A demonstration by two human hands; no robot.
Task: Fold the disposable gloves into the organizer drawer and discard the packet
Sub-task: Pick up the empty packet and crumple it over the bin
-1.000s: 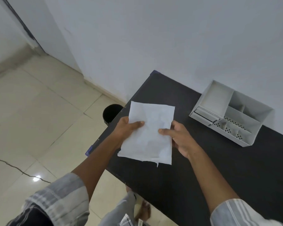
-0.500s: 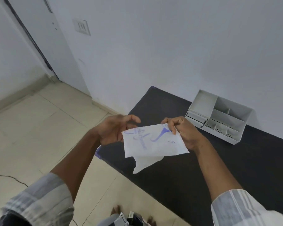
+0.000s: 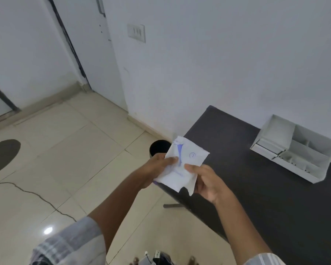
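A white paper packet [image 3: 187, 161] with blue print is held in the air over the left edge of the black table [image 3: 266, 188]. My left hand [image 3: 157, 167] pinches its left side and my right hand [image 3: 204, 180] pinches its lower right side. The packet's bottom edge is torn. A white organizer [image 3: 294, 150] with several compartments stands on the table against the wall at the right; its small drawer front faces left. No gloves are visible.
A black round bin [image 3: 159, 148] stands on the tiled floor just left of the table, partly hidden behind the packet and my left hand. A door and a wall switch are at the back. A dark oval mat lies far left.
The packet was turned over from its blank side to its printed side, and both hands regripped it. It now sits further left, close above the bin. My view has swung left.
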